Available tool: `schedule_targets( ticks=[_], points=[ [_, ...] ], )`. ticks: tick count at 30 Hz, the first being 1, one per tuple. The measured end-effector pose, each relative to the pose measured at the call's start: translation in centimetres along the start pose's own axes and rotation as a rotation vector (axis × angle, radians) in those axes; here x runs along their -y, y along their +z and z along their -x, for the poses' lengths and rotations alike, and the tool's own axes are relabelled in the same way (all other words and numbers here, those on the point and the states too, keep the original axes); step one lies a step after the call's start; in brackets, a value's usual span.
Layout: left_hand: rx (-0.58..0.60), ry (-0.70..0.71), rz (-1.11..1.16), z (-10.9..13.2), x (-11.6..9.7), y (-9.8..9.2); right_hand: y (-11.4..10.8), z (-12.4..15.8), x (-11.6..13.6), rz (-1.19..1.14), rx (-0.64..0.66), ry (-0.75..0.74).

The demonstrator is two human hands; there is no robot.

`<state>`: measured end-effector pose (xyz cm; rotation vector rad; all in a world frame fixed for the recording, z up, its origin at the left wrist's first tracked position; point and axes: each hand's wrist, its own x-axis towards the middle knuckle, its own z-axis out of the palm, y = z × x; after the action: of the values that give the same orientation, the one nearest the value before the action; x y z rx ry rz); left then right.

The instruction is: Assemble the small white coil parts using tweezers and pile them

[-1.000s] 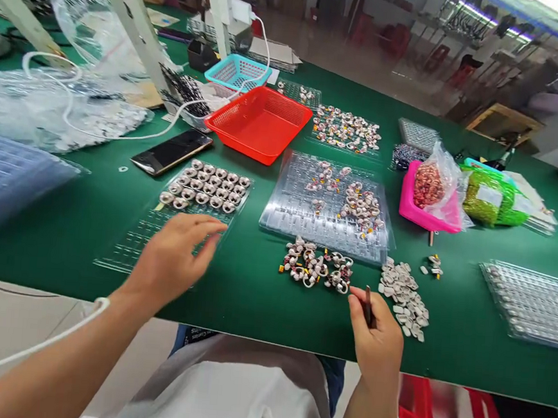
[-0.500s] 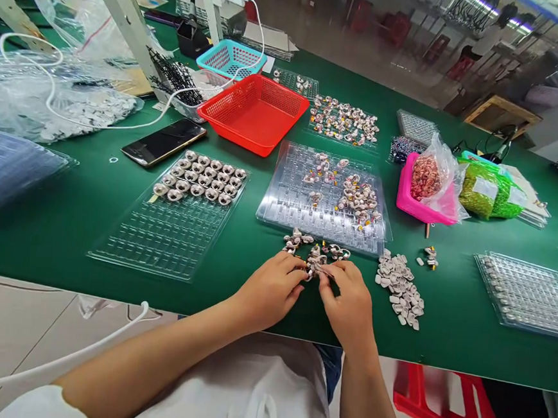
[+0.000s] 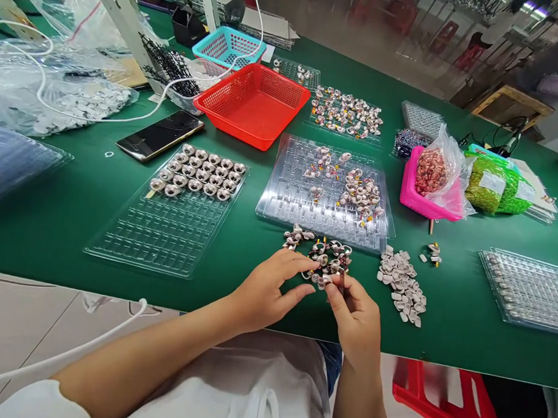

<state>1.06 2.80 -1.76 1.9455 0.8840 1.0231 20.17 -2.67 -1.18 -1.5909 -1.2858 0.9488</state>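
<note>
My right hand (image 3: 360, 318) pinches a small silvery earbud-like part (image 3: 320, 280) at its fingertips. A thin dark tool (image 3: 342, 281), perhaps tweezers, stands up between the same fingers. My left hand (image 3: 270, 291) is beside that part on the left, thumb and forefinger apart, with no clear grip on anything. Just beyond both hands lies a pile of similar small parts (image 3: 336, 249) with fine wires and yellow bits. A clear tray stack (image 3: 290, 190) behind it carries more of them. Loose pale pieces (image 3: 401, 286) are heaped to the right of my right hand.
To the left is a clear tray (image 3: 146, 240) with rows of silvery shells, a phone (image 3: 162, 135) behind it. Farther back stand a red basket (image 3: 255, 114) and a blue basket (image 3: 209, 47). A pink basket (image 3: 408, 193) and another filled tray (image 3: 534, 287) are at the right.
My hands have moved apart. The left fingers have opened away from the part, while the right hand has turned, with the part and dark tool now visible in its fingers.
</note>
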Motion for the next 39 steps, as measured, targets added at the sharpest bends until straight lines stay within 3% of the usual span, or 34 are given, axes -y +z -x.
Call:
schedule_targets(
  ticks=[5,8,14,23,32,39],
  points=[
    [0.066,-0.266,0.253,-0.1,-0.9,-0.7,0.6,0.4,0.6,-0.102,0.063,-0.045],
    [0.033,-0.370,0.318,0.2,-1.2,-1.1,1.0,0.7,0.7,-0.117,0.064,-0.100],
    [-0.014,-0.404,0.386,0.8,-1.7,-1.5,2.1,1.7,0.4,-0.181,0.036,-0.040],
    [-0.033,-0.532,0.492,0.9,-2.1,-1.0,4.5,2.3,0.2,-0.355,-0.110,0.046],
    [0.037,-0.538,0.336,0.9,-1.8,-1.6,3.8,2.5,0.6,-0.039,-0.126,-0.057],
    [0.156,-0.534,0.306,0.2,-2.1,-2.7,3.2,2.0,0.9,0.133,-0.065,-0.330]
  ],
)
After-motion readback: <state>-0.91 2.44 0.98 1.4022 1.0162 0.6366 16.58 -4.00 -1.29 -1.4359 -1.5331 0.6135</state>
